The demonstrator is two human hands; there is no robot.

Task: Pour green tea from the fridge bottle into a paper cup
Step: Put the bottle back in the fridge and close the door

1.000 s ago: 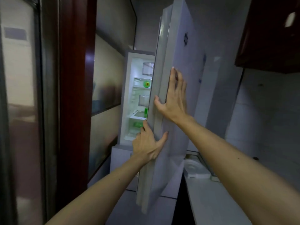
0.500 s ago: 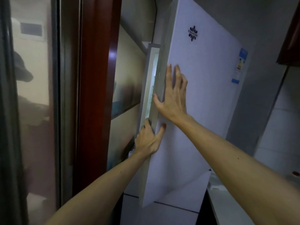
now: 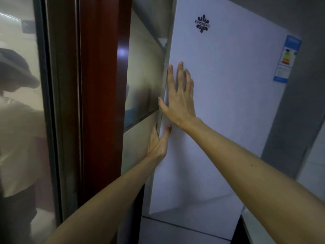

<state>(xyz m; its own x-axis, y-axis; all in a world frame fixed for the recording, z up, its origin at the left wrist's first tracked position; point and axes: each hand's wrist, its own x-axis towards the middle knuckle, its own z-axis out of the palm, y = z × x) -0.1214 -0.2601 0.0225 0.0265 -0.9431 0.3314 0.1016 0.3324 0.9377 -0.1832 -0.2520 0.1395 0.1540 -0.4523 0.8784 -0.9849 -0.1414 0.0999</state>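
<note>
The white upper fridge door (image 3: 228, 124) fills the middle of the view and lies almost flush with the cabinet. My right hand (image 3: 179, 97) presses flat on its front near the left edge, fingers straight and pointing up. Just below, my left hand (image 3: 158, 141) straddles that edge, with the thumb on the front face and the fingers along the side. The fridge interior is hidden. No bottle or paper cup is in view.
A red-brown door frame (image 3: 102, 103) and a glass panel (image 3: 21, 120) with a person's reflection stand close on the left. The lower fridge door (image 3: 193, 221) sits below. A white counter edge (image 3: 255, 229) shows at the bottom right, against a grey wall.
The fridge door has swung from wide open to nearly closed, hiding the lit shelves. Both hands have stayed on the door and moved with it.
</note>
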